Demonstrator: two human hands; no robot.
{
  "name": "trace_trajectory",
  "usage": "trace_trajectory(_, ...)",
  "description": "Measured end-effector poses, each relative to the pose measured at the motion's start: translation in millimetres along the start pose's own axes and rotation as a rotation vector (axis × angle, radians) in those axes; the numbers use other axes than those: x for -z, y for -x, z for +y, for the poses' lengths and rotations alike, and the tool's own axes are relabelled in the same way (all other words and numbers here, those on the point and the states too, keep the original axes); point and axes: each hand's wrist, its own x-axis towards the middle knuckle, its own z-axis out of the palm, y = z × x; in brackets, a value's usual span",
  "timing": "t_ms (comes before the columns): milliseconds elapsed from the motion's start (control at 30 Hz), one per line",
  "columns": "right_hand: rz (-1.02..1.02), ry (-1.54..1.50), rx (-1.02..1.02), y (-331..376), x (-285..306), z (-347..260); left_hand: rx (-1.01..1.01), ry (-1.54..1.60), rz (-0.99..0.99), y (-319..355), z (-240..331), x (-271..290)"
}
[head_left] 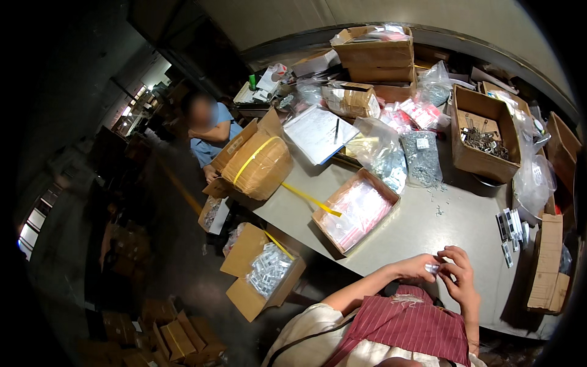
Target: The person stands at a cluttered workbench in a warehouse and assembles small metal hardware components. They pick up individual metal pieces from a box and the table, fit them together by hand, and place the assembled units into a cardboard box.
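Close to my body, at the table's near edge, my two hands come together. My left hand (414,268) is closed on a small clear-and-white piece (431,268), too small to make out in detail. From the right, the curled fingers of my right hand (458,277) meet that same piece at its other side. Farther left on the table stands an open carton (396,215) of clear plastic bags with red edges. To the right of my hands, several small black-and-white packed pieces (509,233) lie on the tabletop.
The grey table (422,238) also bears a clear bag of small metal screws (422,160), some spilled, a box of metal parts (483,160) and a clipboard with papers (315,131). A carton of small packets (292,276) stands below its left edge. A person in blue (229,129) sits beyond.
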Motion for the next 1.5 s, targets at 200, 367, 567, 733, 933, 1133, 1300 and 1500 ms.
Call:
trace_trajectory(200, 0.138, 0.117, -0.178, 12.2, -10.8, 26.8, -0.127, -0.311, 0.493, -1.8, -29.5, 9.9)
trace_trajectory(367, 0.078, 0.194, -0.121, 14.7, -13.6, 22.0, -0.261, -0.406, 0.655, -1.9, -24.0, -2.6)
trace_trajectory(567, 0.17, 0.058, -0.243, 15.0, -16.6, 21.1, -0.356, -0.51, 0.701, -3.0, -18.3, -1.7)
trace_trajectory(733, 0.166, -0.003, -0.393, 20.3, -34.2, 26.4, -0.38, -0.646, 0.753, -6.4, -23.6, -2.0)
trace_trajectory(933, 0.159, 0.121, -0.268, 15.4, -43.5, 30.9, -0.448, -0.855, 0.755, -6.3, -16.2, -1.6)
trace_trajectory(1133, 0.181, 0.161, -0.172, 10.9, -49.1, 37.8, -0.505, -0.79, 0.807, -7.3, -22.3, -2.1)
trace_trajectory(1300, 0.192, 0.112, -0.183, 17.9, -58.9, 44.2, -0.618, -0.931, 0.767, -5.7, -23.4, 0.7)
trace_trajectory(1500, 0.11, 0.031, -0.166, 12.7, -54.5, 33.5, -0.724, -0.947, 0.767, 1.3, -25.0, -5.4)
